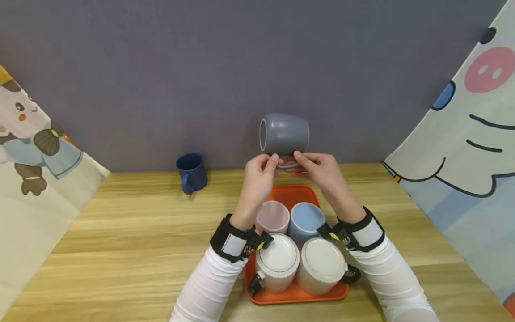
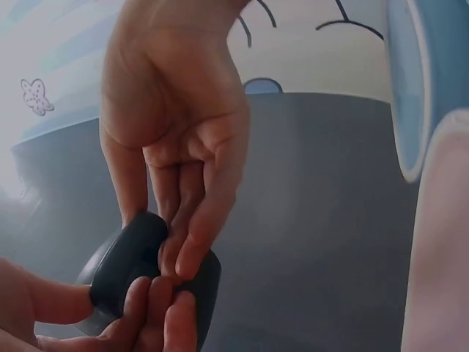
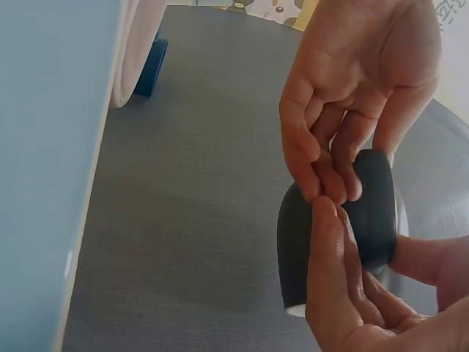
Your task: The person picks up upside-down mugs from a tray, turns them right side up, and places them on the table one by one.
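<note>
A grey-blue mug (image 1: 286, 132) is held up on its side in front of the grey wall, its mouth toward the left and its handle (image 1: 288, 166) pointing down. My left hand (image 1: 259, 176) pinches the handle near the mouth end, thumb on one side and fingers behind. From the other side my right hand (image 1: 323, 172) pinches the same handle. Both wrist views show the fingertips of the two hands meeting around the dark handle (image 3: 375, 213). Below the hands stands an orange tray (image 1: 295, 192).
The tray carries a pink mug (image 1: 273, 217), a light blue mug (image 1: 307, 219) and two white upside-down mugs (image 1: 278, 254) with black handles. A navy mug (image 1: 192, 172) stands at the back left by the wall (image 1: 161, 89). Printed curtains (image 1: 462, 147) hang at both sides.
</note>
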### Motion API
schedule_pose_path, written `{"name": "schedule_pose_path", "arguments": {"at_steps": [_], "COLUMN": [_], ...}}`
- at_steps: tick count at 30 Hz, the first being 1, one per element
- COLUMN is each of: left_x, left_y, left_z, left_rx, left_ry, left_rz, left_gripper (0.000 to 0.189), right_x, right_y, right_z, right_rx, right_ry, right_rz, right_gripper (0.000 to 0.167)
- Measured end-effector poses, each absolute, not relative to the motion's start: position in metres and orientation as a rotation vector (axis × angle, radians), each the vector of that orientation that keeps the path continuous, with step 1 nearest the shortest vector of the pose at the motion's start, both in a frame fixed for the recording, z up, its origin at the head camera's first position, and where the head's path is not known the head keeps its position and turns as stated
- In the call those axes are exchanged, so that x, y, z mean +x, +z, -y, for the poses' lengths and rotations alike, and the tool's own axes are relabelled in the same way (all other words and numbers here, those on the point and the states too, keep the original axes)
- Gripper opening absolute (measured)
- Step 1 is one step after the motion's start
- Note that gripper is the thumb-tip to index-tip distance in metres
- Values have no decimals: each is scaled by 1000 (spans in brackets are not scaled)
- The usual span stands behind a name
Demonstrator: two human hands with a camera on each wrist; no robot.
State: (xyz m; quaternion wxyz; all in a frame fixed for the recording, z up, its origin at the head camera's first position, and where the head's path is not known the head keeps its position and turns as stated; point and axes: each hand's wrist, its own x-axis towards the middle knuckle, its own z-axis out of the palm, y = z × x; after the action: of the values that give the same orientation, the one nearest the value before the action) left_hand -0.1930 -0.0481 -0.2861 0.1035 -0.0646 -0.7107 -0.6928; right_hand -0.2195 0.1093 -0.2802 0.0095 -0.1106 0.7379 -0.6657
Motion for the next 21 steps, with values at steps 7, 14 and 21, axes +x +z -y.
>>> {"name": "schedule_pose_path", "arguments": {"at_steps": [7, 14, 21], "left_x": [-190, -190, -191], "left_y": [-284, -284, -284], "left_z": [48, 50, 51], "left_rx": [-176, -173, -160], "left_ry": [-1944, -1895, -1930], "left_rz": [2144, 2194, 2218], "left_gripper": [25, 25, 27], "right_x": [-218, -216, -213], "right_y": [-277, -274, -269], "right_z": [-110, -108, -102], "right_rx": [-356, -317, -194], "right_ry": [-2085, -2193, -2378], "right_rz": [-2277, -2048, -1558], "right_gripper": [47, 32, 23]}}
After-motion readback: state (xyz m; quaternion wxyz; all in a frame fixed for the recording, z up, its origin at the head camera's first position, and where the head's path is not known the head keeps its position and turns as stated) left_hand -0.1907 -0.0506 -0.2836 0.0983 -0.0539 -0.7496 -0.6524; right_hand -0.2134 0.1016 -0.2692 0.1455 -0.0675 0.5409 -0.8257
